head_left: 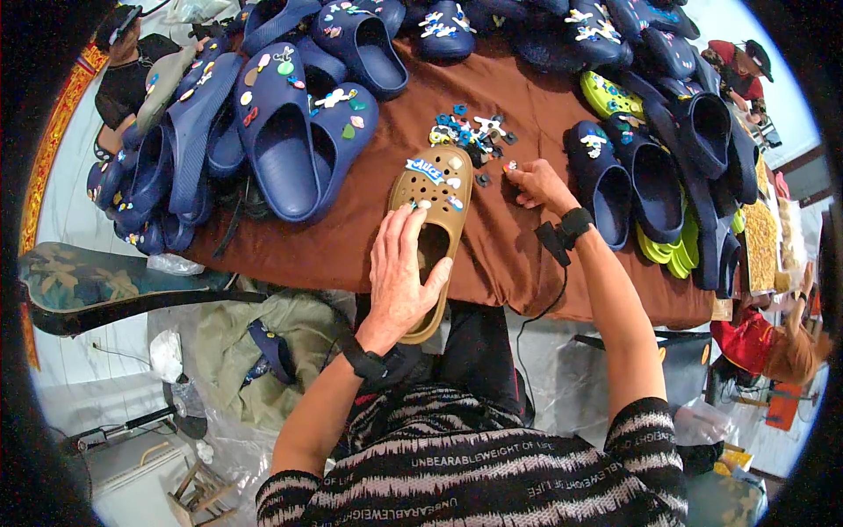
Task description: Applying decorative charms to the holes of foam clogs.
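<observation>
A tan clog (436, 198) with several small charms on its top lies lengthwise on the brown tablecloth (369, 224), its heel over the table's near edge. My left hand (399, 277) rests flat on the clog's left side and heel, holding it down. My right hand (537, 184) is to the clog's right, fingers pinched on a small charm (510, 166) on the cloth. A small heap of loose charms (470, 132) lies just beyond the clog's toe.
Dark blue clogs (294, 132) with charms are piled across the left, the back and the right (650, 176) of the table. Green clogs (610, 95) show among them at the right. Other people sit at the far left and far right.
</observation>
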The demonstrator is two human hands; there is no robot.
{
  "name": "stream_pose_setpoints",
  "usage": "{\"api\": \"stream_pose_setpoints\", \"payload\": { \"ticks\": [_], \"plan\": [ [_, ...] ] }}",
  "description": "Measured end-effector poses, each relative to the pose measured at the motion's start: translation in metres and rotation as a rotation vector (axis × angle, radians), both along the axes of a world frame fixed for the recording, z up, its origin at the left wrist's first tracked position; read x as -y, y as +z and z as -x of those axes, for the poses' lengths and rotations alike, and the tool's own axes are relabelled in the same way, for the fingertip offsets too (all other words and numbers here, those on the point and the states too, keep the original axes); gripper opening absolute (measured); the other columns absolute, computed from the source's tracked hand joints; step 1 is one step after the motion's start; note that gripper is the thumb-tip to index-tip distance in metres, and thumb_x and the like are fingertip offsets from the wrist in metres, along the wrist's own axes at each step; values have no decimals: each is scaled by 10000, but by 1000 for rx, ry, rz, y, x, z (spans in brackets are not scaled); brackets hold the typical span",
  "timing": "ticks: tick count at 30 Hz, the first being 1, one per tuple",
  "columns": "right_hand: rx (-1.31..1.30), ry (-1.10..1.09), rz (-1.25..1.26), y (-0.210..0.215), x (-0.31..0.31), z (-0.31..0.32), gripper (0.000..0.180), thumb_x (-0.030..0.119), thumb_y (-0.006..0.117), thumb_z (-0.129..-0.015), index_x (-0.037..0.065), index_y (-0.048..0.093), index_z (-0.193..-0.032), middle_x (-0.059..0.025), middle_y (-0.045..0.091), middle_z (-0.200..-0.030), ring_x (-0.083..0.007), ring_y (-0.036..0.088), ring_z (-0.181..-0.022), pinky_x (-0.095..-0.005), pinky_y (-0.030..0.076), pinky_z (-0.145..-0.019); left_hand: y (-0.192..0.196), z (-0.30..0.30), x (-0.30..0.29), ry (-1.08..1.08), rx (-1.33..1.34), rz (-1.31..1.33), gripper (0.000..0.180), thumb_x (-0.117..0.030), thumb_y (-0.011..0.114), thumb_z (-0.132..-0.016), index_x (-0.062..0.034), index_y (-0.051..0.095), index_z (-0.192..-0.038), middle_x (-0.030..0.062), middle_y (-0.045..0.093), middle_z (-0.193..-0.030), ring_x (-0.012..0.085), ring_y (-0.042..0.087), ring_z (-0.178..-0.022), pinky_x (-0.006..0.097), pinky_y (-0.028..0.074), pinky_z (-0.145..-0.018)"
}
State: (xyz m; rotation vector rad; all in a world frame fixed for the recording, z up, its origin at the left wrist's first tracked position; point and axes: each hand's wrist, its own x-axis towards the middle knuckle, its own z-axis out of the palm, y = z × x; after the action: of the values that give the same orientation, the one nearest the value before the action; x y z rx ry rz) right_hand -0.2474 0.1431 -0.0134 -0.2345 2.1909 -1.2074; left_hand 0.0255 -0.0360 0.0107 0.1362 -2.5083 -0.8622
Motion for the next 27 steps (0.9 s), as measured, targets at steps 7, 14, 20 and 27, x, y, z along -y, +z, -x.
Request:
{"api": "stream_pose_setpoints", "payload": {
  "ticks": [7,14,20,27],
  "plan": [
    [-206,93,-249,6,4,7,452,400,709,-900,-38,647,-991,-136,704,-775,-199,703,-621,-330,557,-513,1,-1,0,8,15,15,773,-224,721,-829,-40,343,-1478,215,378,-1488,407,341,-1401,503,278,-1172],
    [-378,5,-330,3,22,2,406,381,711,-892,10,645,-1043,-137,736,-848,-274,731,-723,-442,561,-730,0,-2,2,9,11,11,786,-216,728,-823,-47,335,-1482,211,374,-1491,414,336,-1402,507,277,-1173],
    [-507,63,-331,-9,18,6,383,381,718,-877,63,665,-1083,-163,735,-919,-326,726,-829,-478,534,-823,-2,-1,0,1,-13,-20,790,-220,737,-818,-95,343,-1491,171,368,-1487,399,338,-1393,534,301,-1131],
    [-216,22,12,7,9,-15,297,314,677,-949,26,657,-1020,-90,707,-926,-156,679,-743,-349,548,-693,0,0,0,4,-7,-13,786,-208,737,-814,-74,346,-1483,191,378,-1486,409,342,-1394,518,294,-1150]
  ]
}}
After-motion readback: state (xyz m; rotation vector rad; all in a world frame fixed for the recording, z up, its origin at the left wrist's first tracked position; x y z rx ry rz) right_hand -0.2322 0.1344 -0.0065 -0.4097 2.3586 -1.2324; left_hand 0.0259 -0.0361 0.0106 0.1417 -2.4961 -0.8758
